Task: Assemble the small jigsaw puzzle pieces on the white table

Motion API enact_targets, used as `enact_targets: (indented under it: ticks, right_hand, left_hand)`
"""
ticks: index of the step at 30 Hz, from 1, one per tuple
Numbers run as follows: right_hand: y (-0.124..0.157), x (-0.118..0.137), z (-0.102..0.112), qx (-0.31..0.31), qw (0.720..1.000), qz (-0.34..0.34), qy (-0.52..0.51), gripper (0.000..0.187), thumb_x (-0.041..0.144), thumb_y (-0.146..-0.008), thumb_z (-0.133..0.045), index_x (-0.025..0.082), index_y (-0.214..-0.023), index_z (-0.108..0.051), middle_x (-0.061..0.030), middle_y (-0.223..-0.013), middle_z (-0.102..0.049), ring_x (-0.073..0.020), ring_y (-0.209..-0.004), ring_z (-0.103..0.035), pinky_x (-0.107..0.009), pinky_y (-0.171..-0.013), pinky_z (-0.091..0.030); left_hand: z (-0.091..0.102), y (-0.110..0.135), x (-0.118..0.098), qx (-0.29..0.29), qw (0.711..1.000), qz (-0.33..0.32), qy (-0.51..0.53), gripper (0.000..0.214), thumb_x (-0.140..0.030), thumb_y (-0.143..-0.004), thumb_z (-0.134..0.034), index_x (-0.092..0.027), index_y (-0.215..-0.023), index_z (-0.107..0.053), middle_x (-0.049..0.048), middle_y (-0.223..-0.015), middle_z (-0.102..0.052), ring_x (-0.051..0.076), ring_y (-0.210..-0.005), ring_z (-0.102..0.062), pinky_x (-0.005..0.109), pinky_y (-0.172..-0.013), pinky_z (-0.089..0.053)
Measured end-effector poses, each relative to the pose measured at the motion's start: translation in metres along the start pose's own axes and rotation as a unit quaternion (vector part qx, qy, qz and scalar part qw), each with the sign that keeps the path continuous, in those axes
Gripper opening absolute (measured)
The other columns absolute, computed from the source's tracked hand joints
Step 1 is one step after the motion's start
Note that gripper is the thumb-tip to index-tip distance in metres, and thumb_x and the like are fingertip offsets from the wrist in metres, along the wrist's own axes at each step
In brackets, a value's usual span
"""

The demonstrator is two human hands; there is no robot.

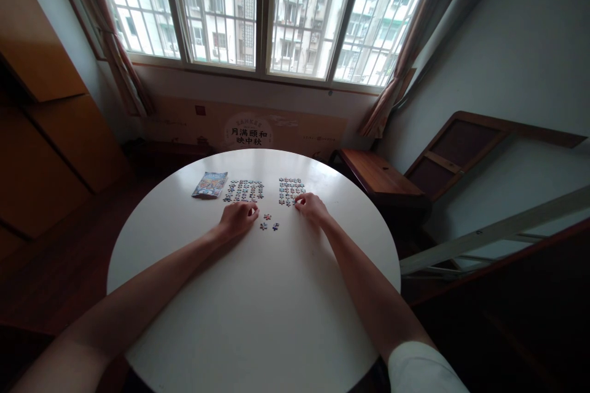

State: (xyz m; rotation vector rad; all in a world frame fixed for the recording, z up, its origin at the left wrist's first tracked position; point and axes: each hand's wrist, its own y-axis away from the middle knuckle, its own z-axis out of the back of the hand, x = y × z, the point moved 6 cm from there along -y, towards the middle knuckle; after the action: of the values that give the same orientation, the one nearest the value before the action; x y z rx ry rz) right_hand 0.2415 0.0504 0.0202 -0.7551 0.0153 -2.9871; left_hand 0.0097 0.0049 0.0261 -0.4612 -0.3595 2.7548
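Small jigsaw puzzle pieces lie on a round white table (258, 319) in two groups of rows, a left group (244, 189) and a right group (291, 189). My right hand (313, 209) is at the near right corner of the right group, thumb and fingers pinched at a puzzle piece (295, 202). Just below the left group rests my left hand (237, 218), its fingers curled together; what they hold, if anything, is hidden. Between the hands are three loose pieces: a reddish piece (267, 217), a pale piece (263, 226) and a dark blue piece (275, 226).
A colourful picture sheet or packet (210, 185) lies left of the pieces. Beyond the table are a barred window (262, 12) and a printed cardboard panel (286, 129). A wooden stool or bench (380, 172) stands at the right, wooden cabinets (46, 153) at the left.
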Motion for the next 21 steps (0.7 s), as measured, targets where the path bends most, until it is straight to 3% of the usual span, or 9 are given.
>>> enact_targets:
  ticks: [15, 18, 21]
  right_hand:
    - [0.002, 0.005, 0.005, -0.011, 1.000, -0.001, -0.023, 0.027, 0.025, -0.078, -0.063, 0.020, -0.103, -0.067, -0.0043, -0.090, -0.069, -0.0145, -0.076, -0.062, -0.022, -0.066, -0.043]
    - [0.005, 0.019, 0.007, -0.032, 0.997, 0.045, -0.048, 0.025, 0.023, -0.079, -0.062, 0.018, -0.103, -0.067, -0.0051, -0.088, -0.068, -0.0136, -0.074, -0.062, -0.022, -0.067, -0.045]
    - [0.011, 0.042, -0.001, -0.013, 0.986, 0.143, -0.088, 0.023, 0.023, -0.080, -0.062, 0.015, -0.101, -0.068, -0.0058, -0.084, -0.068, -0.0127, -0.071, -0.061, -0.023, -0.067, -0.046]
  left_hand:
    - [-0.001, -0.001, 0.000, 0.004, 1.000, 0.000, 0.001, 0.029, -0.039, -0.084, -0.044, -0.024, -0.084, -0.069, 0.0017, -0.074, -0.069, 0.017, -0.067, -0.061, 0.025, -0.059, -0.038]
    - [-0.001, -0.001, 0.000, 0.005, 1.000, 0.005, 0.001, 0.029, -0.039, -0.084, -0.044, -0.024, -0.085, -0.069, 0.0017, -0.075, -0.069, 0.017, -0.068, -0.061, 0.025, -0.060, -0.038]
    - [-0.001, -0.001, 0.000, 0.003, 1.000, 0.007, 0.000, 0.029, -0.039, -0.084, -0.044, -0.024, -0.084, -0.069, 0.0017, -0.074, -0.069, 0.017, -0.068, -0.062, 0.025, -0.060, -0.038]
